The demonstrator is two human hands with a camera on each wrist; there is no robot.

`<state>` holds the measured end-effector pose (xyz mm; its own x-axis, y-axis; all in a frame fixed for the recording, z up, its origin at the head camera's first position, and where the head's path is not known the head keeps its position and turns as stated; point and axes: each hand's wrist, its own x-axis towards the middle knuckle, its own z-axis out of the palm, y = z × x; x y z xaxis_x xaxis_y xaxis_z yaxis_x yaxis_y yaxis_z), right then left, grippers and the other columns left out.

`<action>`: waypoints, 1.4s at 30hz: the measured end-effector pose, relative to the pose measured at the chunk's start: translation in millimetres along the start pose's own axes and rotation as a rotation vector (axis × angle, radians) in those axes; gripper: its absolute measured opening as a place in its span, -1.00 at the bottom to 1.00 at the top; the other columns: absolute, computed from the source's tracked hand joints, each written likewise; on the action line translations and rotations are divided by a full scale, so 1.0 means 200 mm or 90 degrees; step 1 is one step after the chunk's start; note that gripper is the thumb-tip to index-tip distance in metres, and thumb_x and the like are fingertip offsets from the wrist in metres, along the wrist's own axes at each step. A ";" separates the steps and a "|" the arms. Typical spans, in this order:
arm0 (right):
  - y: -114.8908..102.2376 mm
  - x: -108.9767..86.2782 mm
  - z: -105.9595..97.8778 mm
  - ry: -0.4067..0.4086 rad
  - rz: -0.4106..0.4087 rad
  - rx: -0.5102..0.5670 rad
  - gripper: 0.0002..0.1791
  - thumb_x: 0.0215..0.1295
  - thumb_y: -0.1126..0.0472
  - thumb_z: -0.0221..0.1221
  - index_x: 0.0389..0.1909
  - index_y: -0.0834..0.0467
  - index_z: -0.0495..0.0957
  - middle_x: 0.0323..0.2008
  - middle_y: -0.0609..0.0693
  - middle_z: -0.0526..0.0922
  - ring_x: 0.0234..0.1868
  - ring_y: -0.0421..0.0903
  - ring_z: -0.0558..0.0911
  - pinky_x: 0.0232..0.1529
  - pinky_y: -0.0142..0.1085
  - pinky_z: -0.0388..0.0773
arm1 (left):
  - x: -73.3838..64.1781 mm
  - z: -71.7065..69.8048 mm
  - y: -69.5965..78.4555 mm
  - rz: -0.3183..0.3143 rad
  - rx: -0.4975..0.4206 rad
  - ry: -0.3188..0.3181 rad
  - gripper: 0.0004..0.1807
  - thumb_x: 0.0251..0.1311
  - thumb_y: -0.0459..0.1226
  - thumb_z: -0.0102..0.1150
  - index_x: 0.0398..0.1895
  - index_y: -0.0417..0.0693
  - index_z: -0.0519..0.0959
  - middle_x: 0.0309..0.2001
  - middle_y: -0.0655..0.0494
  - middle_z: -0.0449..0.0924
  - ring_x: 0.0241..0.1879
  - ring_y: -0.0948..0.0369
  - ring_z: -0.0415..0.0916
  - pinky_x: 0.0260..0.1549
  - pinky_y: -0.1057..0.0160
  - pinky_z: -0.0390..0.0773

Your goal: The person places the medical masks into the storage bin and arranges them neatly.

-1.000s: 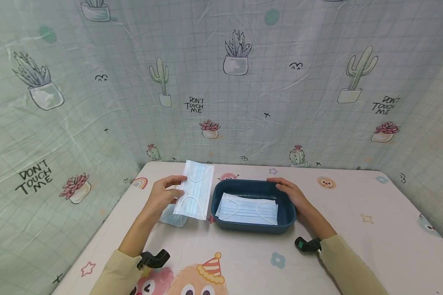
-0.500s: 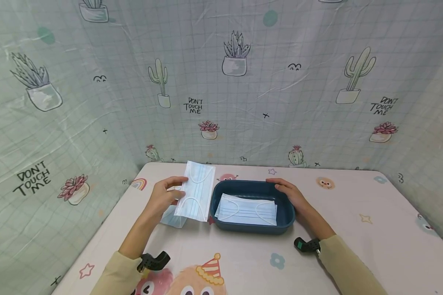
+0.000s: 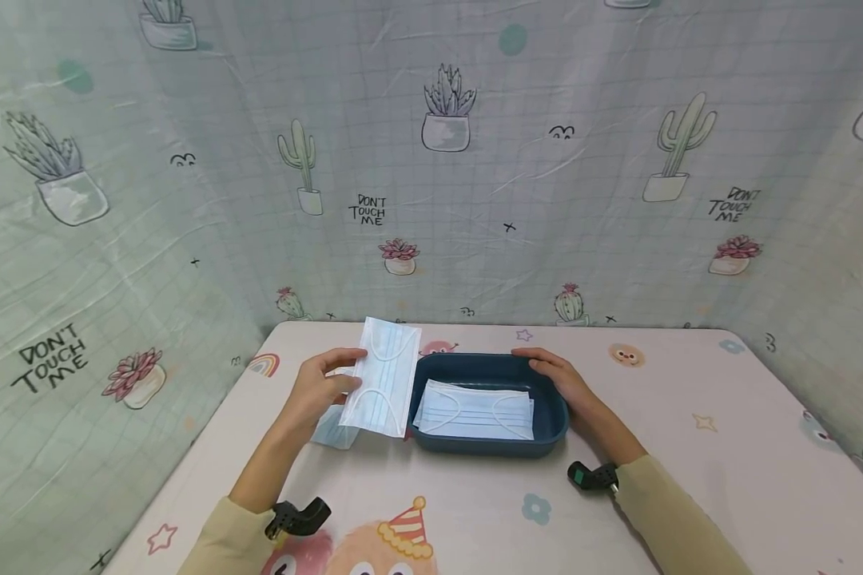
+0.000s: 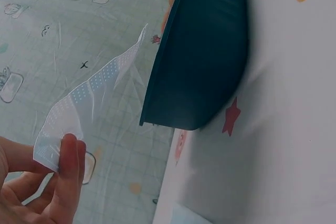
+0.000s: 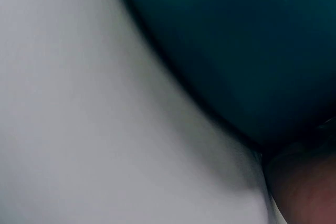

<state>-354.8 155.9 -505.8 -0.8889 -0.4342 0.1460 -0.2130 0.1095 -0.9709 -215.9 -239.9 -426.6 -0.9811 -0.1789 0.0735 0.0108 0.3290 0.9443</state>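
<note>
Pinched at its left edge between thumb and fingers of my left hand [image 3: 321,387], a light-blue disposable face mask [image 3: 383,375] hangs upright with its ear loops facing me. The left wrist view shows this mask [image 4: 92,95] nearly edge-on, held up beside the box wall. A dark teal plastic box [image 3: 485,447] stands to its right. Several masks [image 3: 475,411] lie flat in a pile inside it. My right hand [image 3: 564,383] holds the box at its far right corner; part of its grip is hidden. In the right wrist view the box wall [image 5: 236,40] fills much of the picture.
Another mask [image 3: 336,429] lies on the table behind and below my left hand, partly covered. The white table [image 3: 489,527] carries printed cartoon figures. A patterned curtain [image 3: 475,192] hangs along the back and sides.
The head view has shifted slightly, so the scene sits a little lower and farther left. Both hands keep their holds, and the held mask stays beside the box.
</note>
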 end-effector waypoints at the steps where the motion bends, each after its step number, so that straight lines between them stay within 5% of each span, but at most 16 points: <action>1: 0.00 0.00 0.00 -0.001 0.004 -0.001 -0.52 0.64 0.15 -0.10 0.45 0.19 0.42 0.54 0.18 0.33 0.65 0.16 0.10 0.64 0.23 -0.12 | 0.00 0.01 0.00 0.003 0.001 0.000 -0.52 0.28 -0.42 0.19 0.27 -0.02 0.61 0.31 -0.08 0.54 0.01 0.02 0.55 -0.19 0.24 0.64; 17: 0.01 0.00 0.00 0.002 0.009 0.021 -0.52 0.63 0.15 -0.09 0.45 0.20 0.42 0.54 0.17 0.33 0.64 0.16 0.12 0.64 0.21 -0.10 | 0.08 0.11 0.05 0.034 0.015 -0.040 -0.52 0.26 -0.39 0.22 0.26 0.03 0.63 0.29 -0.06 0.56 -0.01 0.02 0.56 -0.22 0.24 0.64; 23: 0.01 0.00 0.00 0.003 0.016 0.022 -0.52 0.63 0.14 -0.08 0.45 0.16 0.43 0.55 0.15 0.32 0.65 0.14 0.11 0.64 0.20 -0.09 | 0.12 0.14 0.08 0.065 0.027 -0.061 -0.52 0.23 -0.43 0.26 0.24 -0.01 0.64 0.26 -0.11 0.57 -0.17 0.10 0.61 -0.31 0.25 0.59; 42: -0.01 0.00 -0.01 -0.002 0.011 0.013 -0.51 0.64 0.15 -0.10 0.46 0.19 0.40 0.55 0.18 0.30 0.66 0.17 0.08 0.64 0.23 -0.14 | 0.26 0.24 0.17 0.094 0.077 -0.164 -0.54 0.23 -0.43 0.25 0.19 0.07 0.68 0.29 0.01 0.58 -0.19 0.11 0.58 -0.38 0.29 0.46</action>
<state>-354.5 157.2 -504.6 -0.8909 -0.4358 0.1283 -0.1891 0.0988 -0.9770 -276.7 -194.0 -404.9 -0.9875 0.1145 0.1085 0.1486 0.4448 0.8832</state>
